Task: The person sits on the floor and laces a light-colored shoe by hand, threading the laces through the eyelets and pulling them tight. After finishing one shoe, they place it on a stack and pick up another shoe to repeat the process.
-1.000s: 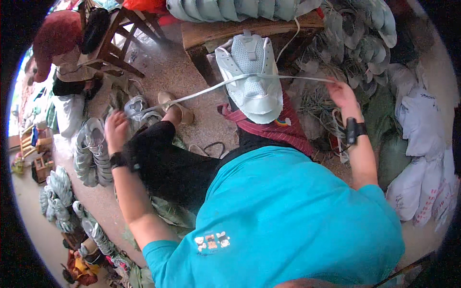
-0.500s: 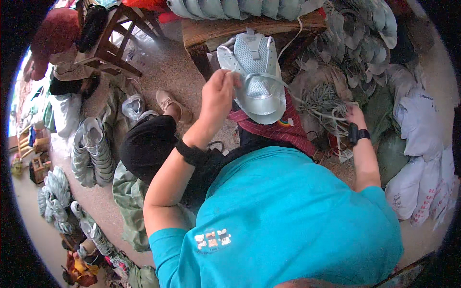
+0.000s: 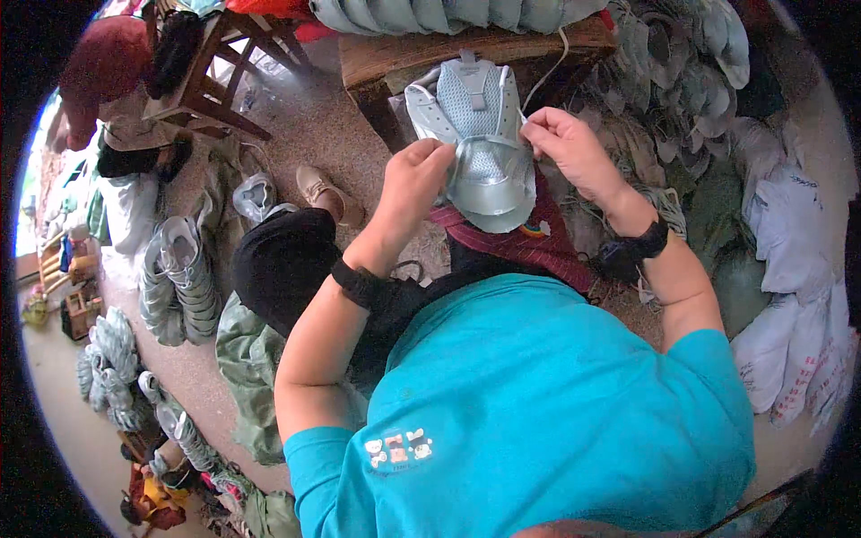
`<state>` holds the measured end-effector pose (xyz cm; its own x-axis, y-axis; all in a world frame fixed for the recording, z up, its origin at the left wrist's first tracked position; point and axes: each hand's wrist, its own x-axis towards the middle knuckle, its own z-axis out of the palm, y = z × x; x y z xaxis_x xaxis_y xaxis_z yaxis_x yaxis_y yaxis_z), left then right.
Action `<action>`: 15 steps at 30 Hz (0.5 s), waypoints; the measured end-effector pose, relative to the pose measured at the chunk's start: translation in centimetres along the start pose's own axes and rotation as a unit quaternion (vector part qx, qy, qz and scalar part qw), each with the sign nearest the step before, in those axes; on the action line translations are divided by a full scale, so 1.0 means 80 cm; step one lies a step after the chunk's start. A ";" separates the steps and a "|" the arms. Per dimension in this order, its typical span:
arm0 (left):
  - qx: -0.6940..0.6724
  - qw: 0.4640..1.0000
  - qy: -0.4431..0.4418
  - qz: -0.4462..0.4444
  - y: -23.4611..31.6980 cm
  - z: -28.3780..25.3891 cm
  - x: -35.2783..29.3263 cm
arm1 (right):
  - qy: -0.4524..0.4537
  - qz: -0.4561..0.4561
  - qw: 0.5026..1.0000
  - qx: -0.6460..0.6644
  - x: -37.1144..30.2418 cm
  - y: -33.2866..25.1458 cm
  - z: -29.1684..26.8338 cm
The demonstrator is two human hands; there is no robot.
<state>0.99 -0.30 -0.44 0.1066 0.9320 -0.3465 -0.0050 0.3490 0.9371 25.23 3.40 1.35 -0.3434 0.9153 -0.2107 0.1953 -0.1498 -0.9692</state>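
Note:
A pale grey sneaker upper [image 3: 489, 188] with a mesh tongue lies toe toward me, over my lap and against the wooden stand. My left hand [image 3: 417, 179] is at its left eyelet edge, thumb and fingertips pinched together on a thin pale shoelace, mostly hidden there. By the right eyelet edge my right hand [image 3: 574, 152] pinches the shoelace [image 3: 524, 116] between thumb and forefinger. A maroon striped cloth [image 3: 560, 247] shows beneath the upper. To the right, a bundle of loose pale laces [image 3: 662, 199] sits partly behind my right forearm.
On the wooden stand [image 3: 395, 58] ahead rests a row of nested grey uppers [image 3: 457, 13]. More uppers [image 3: 682, 81] are heaped at the far right, above white bags [image 3: 789, 224]. Stacked shoes [image 3: 184, 278], a beige shoe [image 3: 327, 195] and a wooden stool [image 3: 211, 85] stand to the left.
My right hand has come from the lace bundle at the right to the upper's right edge. My left hand has shifted slightly down and stays by the left edge.

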 end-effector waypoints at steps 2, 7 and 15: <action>-0.026 0.999 -0.018 -0.014 0.001 -0.001 0.004 | -0.001 -0.038 0.999 -0.026 0.002 -0.002 0.001; 0.149 0.985 0.019 0.080 0.001 0.005 0.012 | -0.019 -0.062 0.994 -0.089 -0.005 -0.003 -0.002; -0.050 0.997 -0.043 -0.032 0.013 0.000 0.007 | -0.059 -0.042 0.981 -0.182 0.012 -0.014 0.007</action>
<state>1.04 0.61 0.29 0.1940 0.8973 -0.3965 -0.0938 0.4193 0.9030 24.15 4.19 2.14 -0.4711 0.8663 -0.1663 0.4699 0.0869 -0.8784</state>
